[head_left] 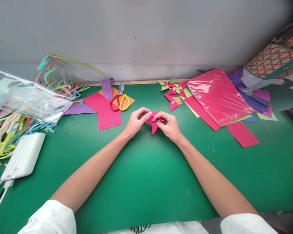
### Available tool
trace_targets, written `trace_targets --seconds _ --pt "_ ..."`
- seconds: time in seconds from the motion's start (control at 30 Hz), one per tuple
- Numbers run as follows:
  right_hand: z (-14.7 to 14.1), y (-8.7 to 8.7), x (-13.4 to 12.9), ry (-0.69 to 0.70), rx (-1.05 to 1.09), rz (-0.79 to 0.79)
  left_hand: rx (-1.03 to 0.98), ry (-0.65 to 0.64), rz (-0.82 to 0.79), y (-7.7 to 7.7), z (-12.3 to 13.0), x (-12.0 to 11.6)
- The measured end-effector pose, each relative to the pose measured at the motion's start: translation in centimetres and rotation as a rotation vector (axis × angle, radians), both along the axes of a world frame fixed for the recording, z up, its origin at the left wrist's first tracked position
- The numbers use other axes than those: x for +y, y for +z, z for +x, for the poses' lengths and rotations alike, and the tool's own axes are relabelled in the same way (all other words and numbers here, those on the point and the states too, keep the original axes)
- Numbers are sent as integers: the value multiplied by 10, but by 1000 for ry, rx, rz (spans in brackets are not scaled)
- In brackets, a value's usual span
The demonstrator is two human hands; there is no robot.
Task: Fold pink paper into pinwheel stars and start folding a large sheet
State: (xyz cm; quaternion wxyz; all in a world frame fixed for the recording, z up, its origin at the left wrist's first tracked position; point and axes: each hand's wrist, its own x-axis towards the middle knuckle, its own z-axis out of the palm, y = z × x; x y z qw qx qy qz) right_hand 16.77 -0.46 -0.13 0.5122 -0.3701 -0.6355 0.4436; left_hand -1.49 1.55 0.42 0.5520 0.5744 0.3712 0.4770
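Note:
Between my two hands is a small folded piece of pink paper [154, 126], held just above the green tabletop. My left hand [137, 121] pinches its left side with thumb and forefinger. On the other side, my right hand [169, 124] grips its upper right part, the fingers covering some of the folds. One pointed end of the paper hangs downward. Beyond my hands lie several folded paper pieces [174, 89] in pink, green and orange. Scissors [120, 99] with one red and one yellow handle rest to the left, partly over orange and pink paper [107, 113].
At the right lies a plastic-wrapped pack of pink paper [217, 97] over loose coloured sheets, with a patterned box [271, 61] behind. Coloured pipe cleaners [9, 130], a clear plastic bag [26, 96] and a white power bank [25, 156] with a cable occupy the left. A grey wall [136, 35] bounds the back.

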Motion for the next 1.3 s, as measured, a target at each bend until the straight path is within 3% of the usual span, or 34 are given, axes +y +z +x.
trace_targets --seconds 0.3,0.87,1.3 --pt "1 2 -3 -57 -128 77 -56 -9 -25 0 -2 0" --pt "0 7 -8 -59 -158 196 -50 1 -26 0 0 -2" --pt "3 3 -4 -48 -80 111 -74 23 -72 -1 1 -2"
